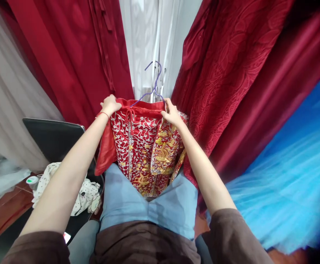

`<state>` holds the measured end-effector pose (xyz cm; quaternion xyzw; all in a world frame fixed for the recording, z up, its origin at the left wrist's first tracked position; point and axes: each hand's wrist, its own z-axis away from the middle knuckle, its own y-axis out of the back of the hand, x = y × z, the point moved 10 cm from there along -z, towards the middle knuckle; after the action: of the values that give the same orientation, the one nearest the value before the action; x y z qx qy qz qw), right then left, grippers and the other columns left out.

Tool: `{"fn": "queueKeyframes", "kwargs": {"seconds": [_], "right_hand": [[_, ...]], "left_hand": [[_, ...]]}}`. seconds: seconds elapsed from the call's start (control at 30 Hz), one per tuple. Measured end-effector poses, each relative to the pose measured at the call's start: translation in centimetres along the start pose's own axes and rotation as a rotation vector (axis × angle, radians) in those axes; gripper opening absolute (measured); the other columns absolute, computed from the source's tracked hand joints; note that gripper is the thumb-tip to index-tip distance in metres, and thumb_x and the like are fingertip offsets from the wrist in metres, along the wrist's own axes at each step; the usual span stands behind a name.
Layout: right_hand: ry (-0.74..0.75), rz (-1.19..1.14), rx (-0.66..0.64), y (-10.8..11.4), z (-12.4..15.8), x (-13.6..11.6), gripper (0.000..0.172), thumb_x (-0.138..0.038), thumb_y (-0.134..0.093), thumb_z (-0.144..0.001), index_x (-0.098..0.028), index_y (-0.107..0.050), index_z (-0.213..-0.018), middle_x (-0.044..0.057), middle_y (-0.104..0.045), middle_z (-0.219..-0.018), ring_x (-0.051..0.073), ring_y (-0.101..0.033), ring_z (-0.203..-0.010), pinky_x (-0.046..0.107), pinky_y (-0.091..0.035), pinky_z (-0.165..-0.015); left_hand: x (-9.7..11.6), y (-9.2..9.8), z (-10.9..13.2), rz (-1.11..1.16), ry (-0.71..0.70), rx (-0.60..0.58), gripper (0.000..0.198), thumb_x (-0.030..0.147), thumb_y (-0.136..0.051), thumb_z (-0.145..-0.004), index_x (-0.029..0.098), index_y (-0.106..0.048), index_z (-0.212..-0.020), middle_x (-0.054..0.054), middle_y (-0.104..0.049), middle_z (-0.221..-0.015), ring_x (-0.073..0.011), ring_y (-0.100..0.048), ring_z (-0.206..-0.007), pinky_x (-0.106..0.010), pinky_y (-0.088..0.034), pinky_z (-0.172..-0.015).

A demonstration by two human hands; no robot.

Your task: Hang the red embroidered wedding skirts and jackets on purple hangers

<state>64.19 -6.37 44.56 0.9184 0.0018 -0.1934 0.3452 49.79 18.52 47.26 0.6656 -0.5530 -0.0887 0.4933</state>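
- My two hands: left hand (110,105), right hand (172,113)
- One embroidered red garment (142,146)
- One purple hanger (154,82)
- One black chair (52,136)
- One blue tulle skirt (286,176)
- One spotted cloth (84,194)

Embroidered garment (143,146): red cloth, densely worked with silver scroll patterns on its left panel and gold dragon-like motifs on its right; plain red lining shows at the top edge and left side, with a red cord laced near the top. Hangs upright in bunched folds, lower end against the lap; top corners gripped by left hand (110,105) and right hand (172,113). Wire hanger (154,82): thin, purple, hook upward, shoulders running down into the garment's top edge
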Motion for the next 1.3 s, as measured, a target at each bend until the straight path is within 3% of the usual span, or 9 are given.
{"fn": "queueKeyframes", "kwargs": {"seconds": [0.07, 0.13, 0.23, 0.37, 0.53, 0.67, 0.9, 1.1, 1.3], "right_hand": [[-0.003, 0.001, -0.004, 0.0, 0.1, 0.3, 0.047, -0.033, -0.040, -0.080, -0.021, -0.040, -0.125, 0.006, -0.065, -0.098, 0.028, -0.056, -0.089, 0.054, -0.038, -0.098], [-0.004, 0.020, -0.017, -0.1, 0.2, 0.6, 0.049, -0.032, -0.041, -0.078, -0.020, -0.039, -0.126, 0.008, -0.065, -0.101, 0.030, -0.057, -0.092, 0.056, -0.037, -0.098], [0.005, 0.073, -0.066, -0.5, 0.6, 0.9, 0.051, -0.032, -0.038, -0.079, -0.017, -0.035, -0.128, 0.014, -0.063, -0.112, 0.034, -0.057, -0.101, 0.060, -0.036, -0.097], [0.008, 0.186, -0.133, -0.2, 1.5, 0.7, 0.053, -0.034, -0.036, -0.082, -0.014, -0.034, -0.131, 0.022, -0.061, -0.121, 0.039, -0.056, -0.108, 0.063, -0.040, -0.093], [-0.114, 0.255, -0.223, 0.8, 2.2, 2.2, 0.034, -0.041, -0.041, -0.085, -0.022, -0.047, -0.113, 0.012, -0.066, -0.090, 0.032, -0.059, -0.080, 0.052, -0.047, -0.078], [-0.118, 0.186, -0.184, 1.6, 2.3, 3.3, 0.021, -0.045, -0.040, -0.089, -0.025, -0.047, -0.089, 0.004, -0.059, -0.074, 0.024, -0.052, -0.070, 0.041, -0.045, -0.075], [-0.145, 0.029, -0.103, 3.7, 2.5, 4.7, 0.042, -0.063, -0.036, -0.092, -0.025, -0.041, -0.072, 0.001, -0.053, -0.073, 0.019, -0.048, -0.073, 0.031, -0.042, -0.076], [-0.195, 0.070, -0.085, 6.1, 3.6, 5.7, 0.043, -0.062, -0.040, -0.091, -0.025, -0.043, -0.069, 0.000, -0.052, -0.070, 0.019, -0.048, -0.071, 0.031, -0.041, -0.074], [-0.376, -0.227, -0.272, 5.2, 4.9, 7.4, 0.035, -0.058, -0.055, -0.084, -0.023, -0.059, -0.082, 0.001, -0.066, -0.082, 0.018, -0.058, -0.078, 0.029, -0.047, -0.075]], "left_hand": [[2.4, -0.9, 0.3, 0.081, -0.061, 0.009, 0.035, 0.034, -0.050, -0.091, 0.011, -0.060, -0.116, -0.017, -0.067, -0.118, -0.0304, -0.060, -0.109, -0.049, -0.043, -0.098], [5.6, -2.5, 1.2, 0.142, -0.173, -0.082, 0.038, 0.042, -0.040, -0.096, 0.015, -0.064, -0.110, -0.011, -0.071, -0.111, -0.0243, -0.064, -0.103, -0.037, -0.046, -0.096], [8.5, -4.3, 3.1, 0.021, -0.284, -0.153, 0.045, 0.054, -0.044, -0.094, 0.016, -0.064, -0.106, -0.010, -0.072, -0.098, -0.0251, -0.066, -0.094, -0.034, -0.047, -0.090], [8.1, -3.7, 4.5, -0.134, -0.254, 0.050, 0.045, 0.047, -0.031, -0.101, 0.016, -0.062, -0.110, -0.013, -0.071, -0.096, -0.0282, -0.068, -0.096, -0.034, -0.045, -0.085], [7.5, -3.6, 5.1, -0.184, -0.233, 0.129, 0.051, 0.047, -0.023, -0.103, 0.018, -0.064, -0.109, -0.013, -0.073, -0.095, -0.0259, -0.069, -0.095, -0.030, -0.043, -0.078], [7.8, -3.4, 5.3, -0.207, -0.234, 0.124, 0.052, 0.047, -0.022, -0.103, 0.019, -0.065, -0.110, -0.013, -0.073, -0.096, -0.0253, -0.069, -0.094, -0.029, -0.042, -0.076], [8.1, -3.3, 5.5, -0.203, -0.241, 0.089, 0.051, 0.046, -0.024, -0.103, 0.017, -0.065, -0.110, -0.014, -0.074, -0.096, -0.0266, -0.069, -0.095, -0.030, -0.042, -0.076], [8.1, -2.8, 5.6, -0.184, -0.289, 0.057, 0.049, 0.044, -0.025, -0.103, 0.018, -0.066, -0.106, -0.012, -0.074, -0.092, -0.0261, -0.069, -0.090, -0.029, -0.041, -0.073], [7.9, -2.2, 5.5, -0.082, -0.313, 0.029, 0.048, 0.044, -0.027, -0.102, 0.020, -0.068, -0.095, -0.010, -0.074, -0.093, -0.0267, -0.069, -0.089, -0.031, -0.041, -0.074]]}}
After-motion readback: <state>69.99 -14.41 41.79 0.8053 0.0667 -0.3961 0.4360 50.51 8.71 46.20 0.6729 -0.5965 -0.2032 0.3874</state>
